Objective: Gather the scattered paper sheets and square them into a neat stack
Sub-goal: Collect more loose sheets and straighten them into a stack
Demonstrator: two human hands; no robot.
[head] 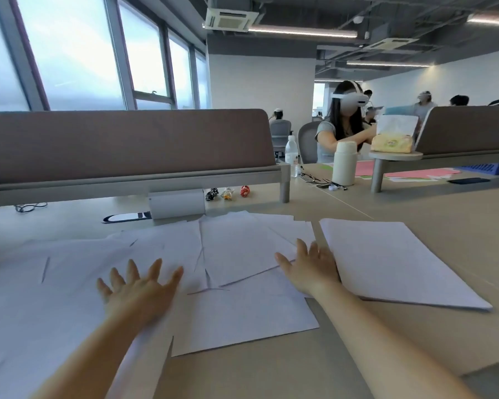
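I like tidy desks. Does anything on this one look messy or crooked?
The paper sheets are messy: they lie overlapping at different angles across the desk, not squared. The left hand and right hand rest flat on them, fingers spread. A neater pile lies apart at the right.

Across my desk (450, 231) stands a brown divider (127, 139), a white box (177, 203) tucked under it. Beyond its right end I see a clear bottle (291, 155), a cream flask (344, 163) and a seated person (336, 131) in a white headset (350, 100).
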